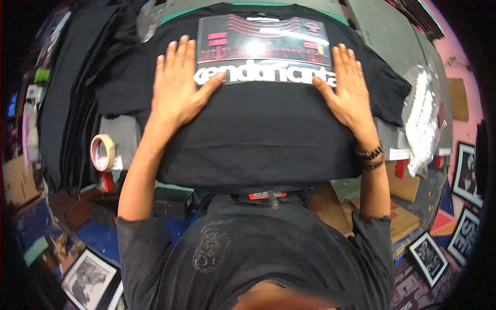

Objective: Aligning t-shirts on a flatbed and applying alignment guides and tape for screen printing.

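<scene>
A black T-shirt [258, 134] lies spread face up, its collar at the far end and its hem close to my body. On its chest rests a clear rectangular template [263, 44] with pink curved lines and marks. Along the template's near edge runs a strip of large white lettering [263, 73]. My left hand [178, 82] is flat on the shirt at the left of the template, its thumb touching the lettering's left end. On the other side, my right hand [351, 85] also lies flat, fingers stretched, thumb at the lettering's right end.
A roll of masking tape [103, 153] stands at the left near the shirt's sleeve. Dark garments [72, 98] are draped farther left. Crumpled clear plastic [421, 119] lies right of the shirt. Framed pictures [429, 258] and cardboard [403, 222] sit low at the right.
</scene>
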Demonstrator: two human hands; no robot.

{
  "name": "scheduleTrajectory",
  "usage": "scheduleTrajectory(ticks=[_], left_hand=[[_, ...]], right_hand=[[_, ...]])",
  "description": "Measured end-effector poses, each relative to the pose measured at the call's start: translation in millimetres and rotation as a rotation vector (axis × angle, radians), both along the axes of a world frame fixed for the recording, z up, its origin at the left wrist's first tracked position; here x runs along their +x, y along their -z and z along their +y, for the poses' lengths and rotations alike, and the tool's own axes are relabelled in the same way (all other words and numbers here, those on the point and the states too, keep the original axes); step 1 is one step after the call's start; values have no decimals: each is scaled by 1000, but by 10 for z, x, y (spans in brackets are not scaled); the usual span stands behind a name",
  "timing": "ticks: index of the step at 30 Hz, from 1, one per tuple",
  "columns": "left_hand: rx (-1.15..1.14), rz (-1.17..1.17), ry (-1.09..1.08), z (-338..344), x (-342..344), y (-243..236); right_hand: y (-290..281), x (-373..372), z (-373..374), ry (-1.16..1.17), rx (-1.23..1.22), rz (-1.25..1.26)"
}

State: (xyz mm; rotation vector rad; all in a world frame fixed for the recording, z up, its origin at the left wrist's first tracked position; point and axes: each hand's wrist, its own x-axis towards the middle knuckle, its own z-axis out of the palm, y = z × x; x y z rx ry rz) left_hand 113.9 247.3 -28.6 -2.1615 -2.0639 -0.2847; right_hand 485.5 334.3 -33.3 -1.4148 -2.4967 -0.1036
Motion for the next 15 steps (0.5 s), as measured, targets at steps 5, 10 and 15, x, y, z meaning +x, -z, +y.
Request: scheduleTrajectory(ticks=[5, 10, 15], left_hand=[[-16, 4, -17, -17, 8, -3], [-36, -7, -16, -24, 16, -28], [-11, -62, -7, -23, 32, -52]], right_hand=[[-24, -10, -2, -11, -1, -24], [-32, -9, -8, -4, 10, -43], [-36, -5, -19, -4, -14, -19]])
